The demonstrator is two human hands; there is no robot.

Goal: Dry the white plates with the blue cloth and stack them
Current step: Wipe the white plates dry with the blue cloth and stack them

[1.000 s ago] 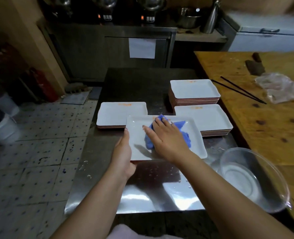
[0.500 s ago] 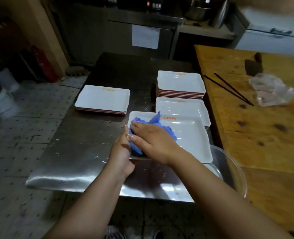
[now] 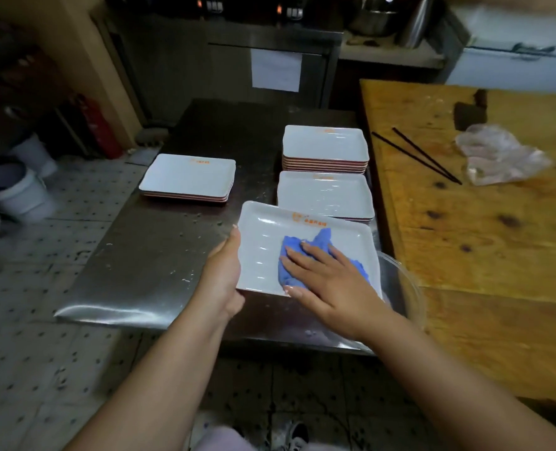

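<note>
White plate (image 3: 263,252) with an orange logo is held over the steel table's (image 3: 146,255) near edge, the left hand (image 3: 222,275) gripping its left rim, while the right hand (image 3: 327,275) presses the blue cloth (image 3: 322,242) flat-fingered into it; three plate stacks (image 3: 325,148) sit behind.

Steel table (image 3: 146,265), dotted floor tiles (image 3: 26,369)

We see orange printed marks on the plate being wiped (image 3: 270,252) and on the stacks (image 3: 188,174), but we cannot read them; the paper sheet (image 3: 276,70) on the cabinet looks blank.
</note>
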